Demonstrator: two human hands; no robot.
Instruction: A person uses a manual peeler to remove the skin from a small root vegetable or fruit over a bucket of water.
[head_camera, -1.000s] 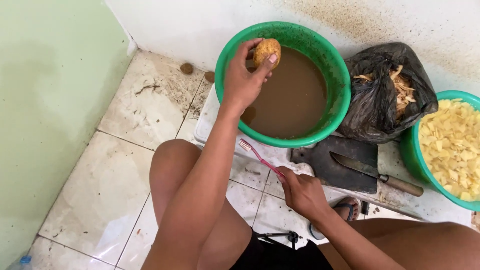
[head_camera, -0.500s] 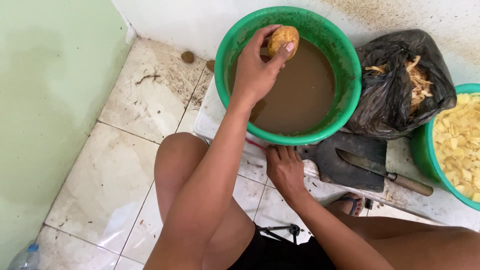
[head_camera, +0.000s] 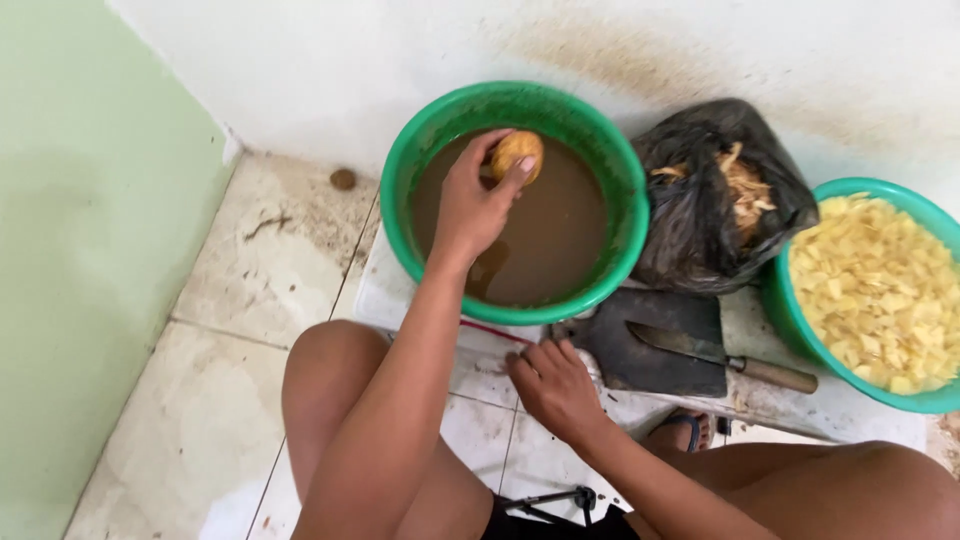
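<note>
My left hand (head_camera: 470, 205) is shut on a round yellow-brown tuber (head_camera: 518, 150), holding it just over the muddy brown water in a big green basin (head_camera: 400, 190). My right hand (head_camera: 555, 385) rests low on the white board in front of the basin. Its fingers curl over the end of a thin pink-handled tool (head_camera: 492, 331) that lies flat and points left. My bare knees frame the bottom of the view.
A dark cutting board (head_camera: 660, 330) with a wooden-handled knife (head_camera: 720, 357) lies right of my right hand. Behind it sits a black bag of peelings (head_camera: 700, 220). A second green basin (head_camera: 790, 320) holds yellow cut pieces (head_camera: 875, 285). A small brown lump (head_camera: 343, 179) lies on the tiles.
My right hand has lowered the pink tool from mid-air to the white board. My left hand has kept the tuber and brought it nearer the water.
</note>
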